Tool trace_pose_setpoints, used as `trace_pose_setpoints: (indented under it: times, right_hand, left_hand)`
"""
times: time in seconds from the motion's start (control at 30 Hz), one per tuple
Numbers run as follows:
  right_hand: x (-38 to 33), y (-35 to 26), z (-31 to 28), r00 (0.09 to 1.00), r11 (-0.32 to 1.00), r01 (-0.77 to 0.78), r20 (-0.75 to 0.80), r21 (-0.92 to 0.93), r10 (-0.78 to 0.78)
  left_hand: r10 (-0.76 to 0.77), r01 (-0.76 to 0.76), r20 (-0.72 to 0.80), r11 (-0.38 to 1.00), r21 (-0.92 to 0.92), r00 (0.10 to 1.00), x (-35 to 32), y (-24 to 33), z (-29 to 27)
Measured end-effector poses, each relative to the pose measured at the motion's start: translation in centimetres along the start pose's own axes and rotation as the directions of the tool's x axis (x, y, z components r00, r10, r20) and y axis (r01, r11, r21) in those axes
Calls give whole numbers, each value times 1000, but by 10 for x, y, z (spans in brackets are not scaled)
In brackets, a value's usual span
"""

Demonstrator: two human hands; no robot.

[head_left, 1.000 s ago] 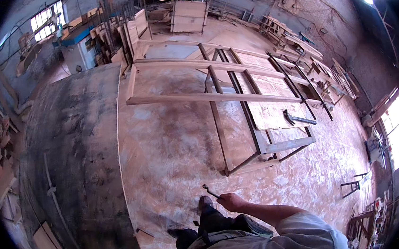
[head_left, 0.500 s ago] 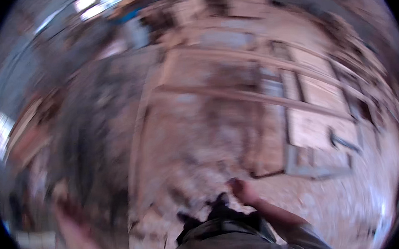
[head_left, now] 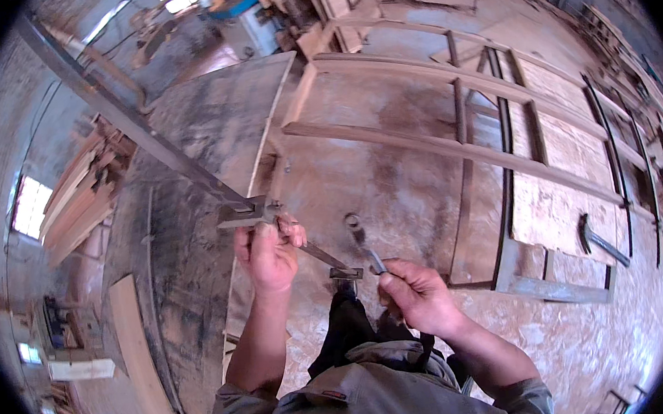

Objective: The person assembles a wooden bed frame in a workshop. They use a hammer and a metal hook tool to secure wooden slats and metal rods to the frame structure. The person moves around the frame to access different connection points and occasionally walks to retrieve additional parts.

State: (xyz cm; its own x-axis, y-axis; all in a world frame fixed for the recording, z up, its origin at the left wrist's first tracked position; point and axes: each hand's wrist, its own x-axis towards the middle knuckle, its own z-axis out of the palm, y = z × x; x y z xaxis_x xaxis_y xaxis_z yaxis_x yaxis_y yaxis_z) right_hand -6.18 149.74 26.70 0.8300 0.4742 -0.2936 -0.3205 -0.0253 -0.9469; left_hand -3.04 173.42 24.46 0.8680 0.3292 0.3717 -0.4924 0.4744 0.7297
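Note:
My left hand [head_left: 267,254] grips a long metal bar clamp [head_left: 154,146] near its sliding jaw; the bar runs up and away to the upper left. The clamp's short end with a small foot [head_left: 345,272] pokes out to the right of that hand. My right hand [head_left: 415,293] is closed on a metal wrench [head_left: 361,240], whose ring end points up, close beside the clamp's end. Both hands are raised in front of my chest, above the workshop floor.
A wooden frame of long rails [head_left: 453,153] lies on the plywood-covered floor ahead, with board panels [head_left: 562,187] at the right. A hammer [head_left: 599,240] lies on the frame's right corner. Stacked timber [head_left: 79,201] stands at the left, machines and boards at the back.
My left hand has come up holding the bar clamp, which was not in view before. My right hand has risen with the wrench. The view has swung and closed in on the hands.

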Motion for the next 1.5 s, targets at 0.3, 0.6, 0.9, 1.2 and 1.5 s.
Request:
trace_pose_setpoints:
  times: [0.3, 0.6, 0.9, 1.2, 1.5]
  right_hand:
    - [44, -6, 8, 986, 964, -156, -18, 215, 164]
    - [89, -35, 30, 955, 784, -230, -20, 577, 296]
    - [145, 18, 59, 774, 954, 245, -558, -172, -299]
    - [204, 55, 28, 582, 838, 266, -614, -476, -533]
    - [188, -24, -46, 571, 999, 18, -820, -46, -47]
  left_hand:
    - [-173, 169, 25, 979, 113, 985, 30, -64, 8]
    - [-221, 198, 119, 964, 177, 968, 78, -92, -31]
    - [-433, 443, -117, 893, 79, 894, 98, -110, 3]
    - [-565, 556, 176, 825, 99, 806, 105, -119, -23]
    - [-773, 746, 129, 634, 204, 621, 118, -134, -7]
